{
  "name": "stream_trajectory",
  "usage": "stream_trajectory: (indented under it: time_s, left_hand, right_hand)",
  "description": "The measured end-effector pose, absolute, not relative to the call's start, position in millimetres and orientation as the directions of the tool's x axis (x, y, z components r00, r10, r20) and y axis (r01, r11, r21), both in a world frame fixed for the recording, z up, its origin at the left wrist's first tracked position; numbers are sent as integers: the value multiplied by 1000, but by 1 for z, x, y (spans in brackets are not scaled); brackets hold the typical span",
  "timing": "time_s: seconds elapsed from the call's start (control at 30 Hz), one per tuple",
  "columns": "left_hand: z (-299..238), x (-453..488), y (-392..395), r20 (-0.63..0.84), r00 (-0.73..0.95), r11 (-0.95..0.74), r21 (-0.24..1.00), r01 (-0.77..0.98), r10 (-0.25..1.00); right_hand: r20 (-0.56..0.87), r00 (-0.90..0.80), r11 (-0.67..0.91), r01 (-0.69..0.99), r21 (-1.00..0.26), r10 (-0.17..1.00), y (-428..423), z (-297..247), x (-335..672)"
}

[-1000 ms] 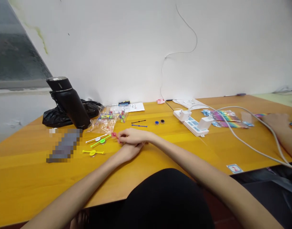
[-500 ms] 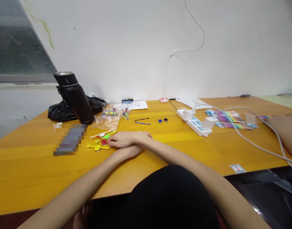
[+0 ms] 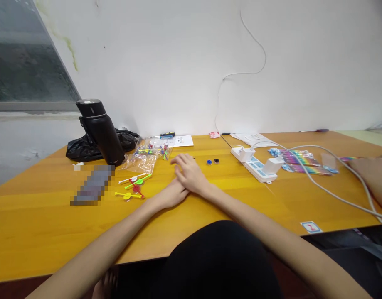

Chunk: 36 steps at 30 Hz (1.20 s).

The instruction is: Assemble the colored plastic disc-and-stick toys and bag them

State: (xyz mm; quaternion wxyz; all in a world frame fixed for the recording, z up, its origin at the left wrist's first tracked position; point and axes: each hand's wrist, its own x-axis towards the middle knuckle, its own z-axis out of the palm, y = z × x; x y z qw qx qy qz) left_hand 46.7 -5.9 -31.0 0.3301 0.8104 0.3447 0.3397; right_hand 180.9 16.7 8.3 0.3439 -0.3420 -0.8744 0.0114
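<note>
My right hand is over the middle of the table, its fingers loosely bent and apart, with nothing visible in them. It covers most of the black and blue arrow pointers lying there. Beneath its wrist lies my left hand, resting on the wood with its fingers hidden. Left of the hands are arrow spinners with round centres: a white spinner, a green spinner, a red spinner and a yellow spinner. A blue round base and a black round base sit to the right.
A clear bag of spinner parts, a black bottle and a blurred-out flat object are at left. A white power strip with cables stands right of centre. Beyond it are rainbow-coloured packs and another person's hand.
My right hand has left the red spinner and moved right and away from me, over the arrow pointers. The left hand stays nearly in place. The view has tilted slightly up.
</note>
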Motion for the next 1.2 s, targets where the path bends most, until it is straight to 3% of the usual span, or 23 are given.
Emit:
stream_trajectory:
  time_s: [0.17,0.3,0.5,0.77,0.93,1.03,1.2]
  left_hand:
    - [-14,43,-10,286,623,-618,668,415,728]
    - [-8,43,-12,269,617,-595,691,411,739]
    - [-11,39,-5,206,580,-448,839,310,788]
    - [-23,39,9,212,432,-305,939,157,877]
    - [-31,37,16,161,228,-159,987,-30,960]
    - [-31,35,19,116,255,-87,989,-121,960]
    - [-30,32,21,120,274,-90,989,-117,954]
  right_hand:
    - [576,-286,431,893,-130,766,43,-19,243]
    - [519,-222,317,943,-100,826,51,-30,245]
    - [508,-272,397,904,-155,817,55,-30,244]
    - [548,-282,509,800,-319,787,63,-30,252]
    - [561,-345,645,558,-522,752,50,-19,237]
    - [543,-430,692,415,-590,721,40,-18,223]
    - [509,-505,705,355,-614,697,34,-20,219]
